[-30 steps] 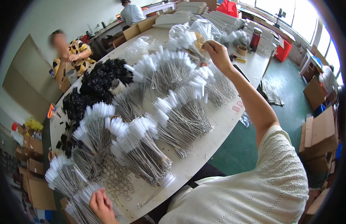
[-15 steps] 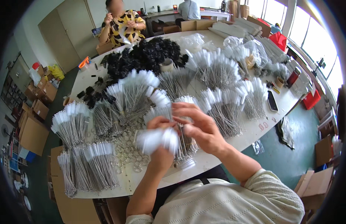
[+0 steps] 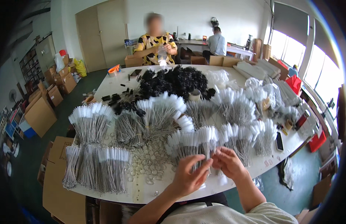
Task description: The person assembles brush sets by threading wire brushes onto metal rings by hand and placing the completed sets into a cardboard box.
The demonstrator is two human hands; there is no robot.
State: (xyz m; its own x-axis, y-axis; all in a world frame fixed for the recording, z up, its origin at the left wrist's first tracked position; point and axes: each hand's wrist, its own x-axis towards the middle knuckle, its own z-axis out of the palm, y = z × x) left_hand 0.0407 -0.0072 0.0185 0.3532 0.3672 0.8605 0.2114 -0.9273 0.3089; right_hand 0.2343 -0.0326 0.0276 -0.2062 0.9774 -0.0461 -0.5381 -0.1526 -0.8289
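Light, springy brushes: hold them by the wire

Nearest me, the left hand (image 3: 191,174) has its grip parted, thumb away from fingers. The right hand (image 3: 229,163) bunches its fingertips, but I cannot tell what, if anything, they pinch; a pale blur hangs below. Both are just at a bundle of brushes (image 3: 207,137) on the counter (image 3: 145,195), heads pointing away from me.

I judge each brush light, its thin wire stem springy and smooth enough to roll between fingers; the white bristles look soft and easily bent. I would take a single stem just below the bristles, and a bundle around its middle, since loose ones could slip out lengthwise.

Farther left lie loose rings (image 3: 145,161); past them, a black pile (image 3: 176,83), then a co-worker (image 3: 155,52).
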